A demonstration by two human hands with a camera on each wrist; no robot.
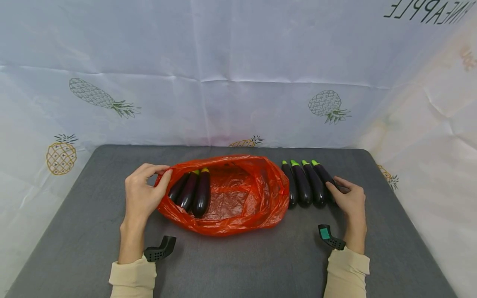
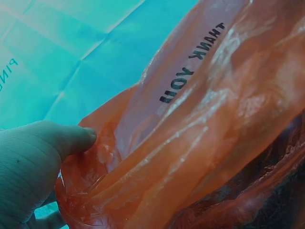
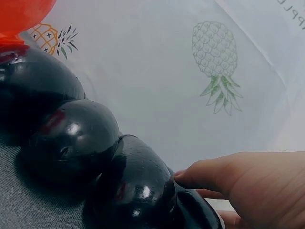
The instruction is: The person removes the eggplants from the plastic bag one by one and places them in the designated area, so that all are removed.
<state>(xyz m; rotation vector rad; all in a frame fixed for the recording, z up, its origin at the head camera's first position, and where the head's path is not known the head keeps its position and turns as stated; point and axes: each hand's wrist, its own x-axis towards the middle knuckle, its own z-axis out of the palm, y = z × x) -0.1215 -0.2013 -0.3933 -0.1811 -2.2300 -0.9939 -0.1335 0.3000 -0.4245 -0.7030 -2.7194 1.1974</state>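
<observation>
A red plastic bag [image 1: 223,227] lies with its mouth wide, and three dark purple eggplants [image 1: 202,192] rest inside at its left end. My left hand [image 1: 143,194] pinches the bag's left rim between thumb and fingers; in the left wrist view the thumb presses on the crumpled plastic [image 2: 157,167]. To the right of the bag, several eggplants [image 1: 302,184] lie side by side with green stem ends pointing away. My right hand [image 1: 348,198] holds the rightmost eggplant [image 3: 195,210], thumb on its left side and fingers at its far side, partly hidden.
The grey table [image 1: 242,265] extends around the bag and in front of both hands. A white cloth [image 1: 231,107] printed with pineapples hangs behind the table and along its sides. Each wrist wears a black camera mount [image 1: 160,249].
</observation>
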